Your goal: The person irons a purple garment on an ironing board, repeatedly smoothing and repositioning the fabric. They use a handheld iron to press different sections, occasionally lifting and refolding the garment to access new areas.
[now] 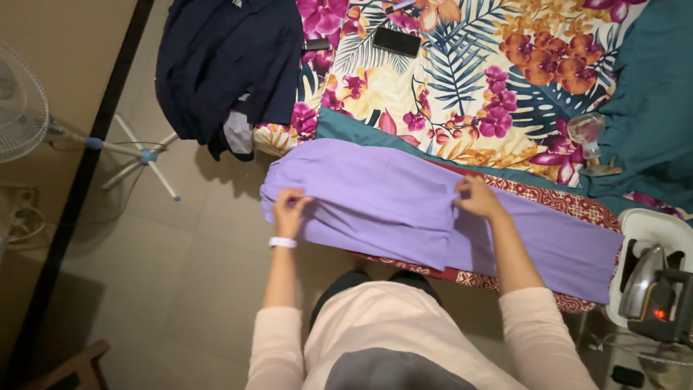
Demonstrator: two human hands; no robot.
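Left hand [289, 209] pinching the purple cloth [375, 198] at its left end | right hand [478, 198] gripping a fold mid-frame, fingers seemingly closed | cloth spread across the patterned board [570, 202], centre | iron [646, 278] lower right.

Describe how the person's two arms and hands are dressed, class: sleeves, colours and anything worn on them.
Both arms wear pale pink long sleeves pushed up toward the elbows, leaving the forearms bare. The left hand has a white band at the wrist. The right hand is bare; no ring or glove shows on either.
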